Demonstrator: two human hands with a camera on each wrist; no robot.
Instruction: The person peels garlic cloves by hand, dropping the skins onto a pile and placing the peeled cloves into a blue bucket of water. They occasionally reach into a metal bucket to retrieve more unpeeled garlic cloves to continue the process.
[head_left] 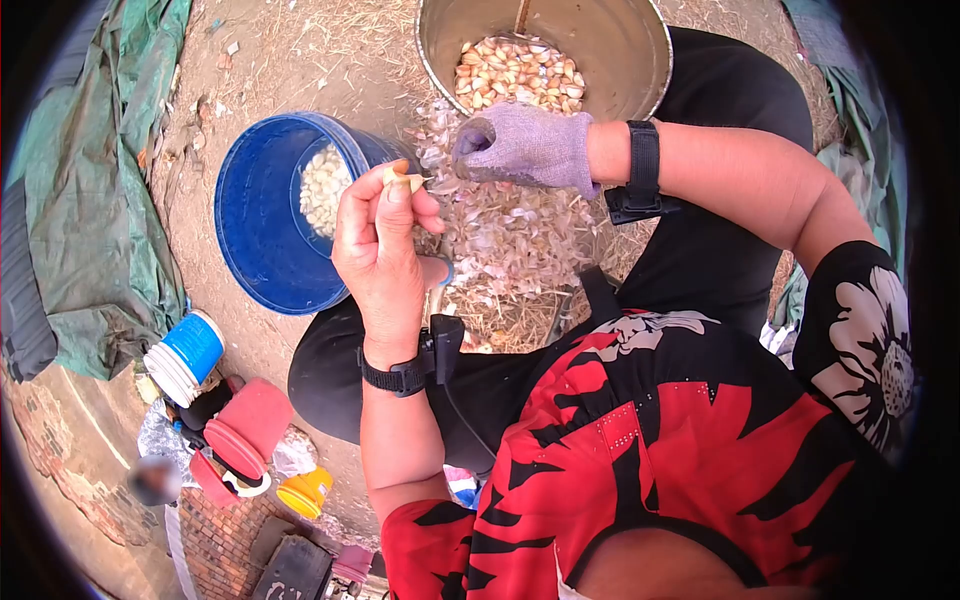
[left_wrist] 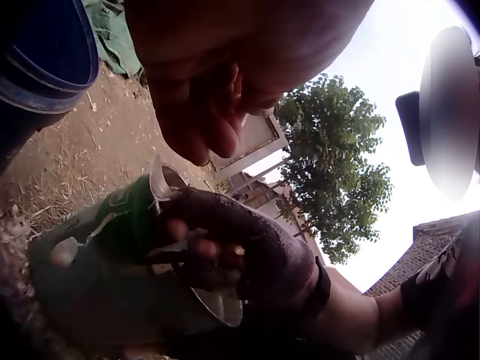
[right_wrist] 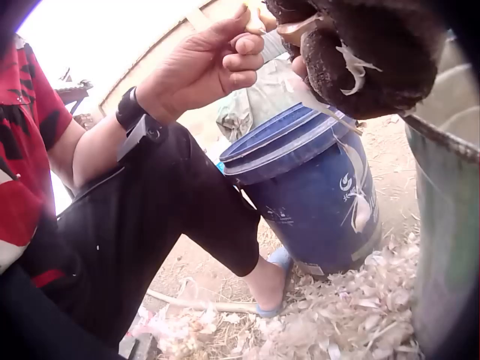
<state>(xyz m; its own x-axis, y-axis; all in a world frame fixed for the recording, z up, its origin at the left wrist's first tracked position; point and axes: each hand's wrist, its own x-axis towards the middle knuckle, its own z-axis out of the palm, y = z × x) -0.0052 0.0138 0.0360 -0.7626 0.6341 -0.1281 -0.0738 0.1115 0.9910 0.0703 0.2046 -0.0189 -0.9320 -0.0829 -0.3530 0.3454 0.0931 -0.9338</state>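
My bare left hand point(head_left: 378, 235) pinches a pale garlic clove point(head_left: 404, 180) between thumb and fingers; the clove point(right_wrist: 256, 20) also shows at the fingertips in the right wrist view. Close beside it is my right hand point(head_left: 525, 145) in a dirty purple-grey glove, fingers curled. A piece of garlic skin point(right_wrist: 298, 28) sits between the gloved fingers, and a white shred of skin point(right_wrist: 355, 69) clings to the glove. Peeled cloves point(head_left: 324, 190) lie inside a blue bucket point(head_left: 262, 255) left of the hands. Unpeeled cloves point(head_left: 520, 75) fill the bottom of a green bucket point(left_wrist: 97, 277) beyond the glove.
Loose garlic skins point(head_left: 515, 235) and straw cover the ground between the legs. A handle point(head_left: 521, 15) sticks up in the green bucket. At the left lie a green tarp point(head_left: 90, 200), a blue-and-white tub point(head_left: 190, 350), red containers point(head_left: 250, 425) and a yellow pot point(head_left: 305, 492).
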